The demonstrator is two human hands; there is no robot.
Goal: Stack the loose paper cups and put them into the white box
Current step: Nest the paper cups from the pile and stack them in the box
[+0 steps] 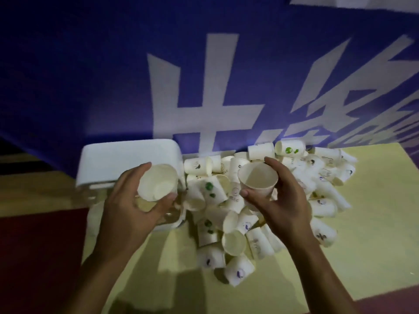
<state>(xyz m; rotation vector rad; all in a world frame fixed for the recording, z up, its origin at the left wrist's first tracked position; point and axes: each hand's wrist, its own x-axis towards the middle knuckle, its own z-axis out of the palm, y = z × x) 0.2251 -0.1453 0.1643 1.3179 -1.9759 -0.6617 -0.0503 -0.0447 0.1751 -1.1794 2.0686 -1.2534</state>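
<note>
Gripping a paper cup between curled fingers and thumb, the left hand holds it tilted, mouth toward the camera, over the near side of the white box; the right hand pinches a second cup by its wall, mouth up, apart from the left hand; below and beyond the right hand, loose cups lie heaped on the yellow table; a blue banner hangs beyond both hands.

Left hand, right hand: bare. Both forearms bare, slender, uncovered down to frame's lower edge.
</note>
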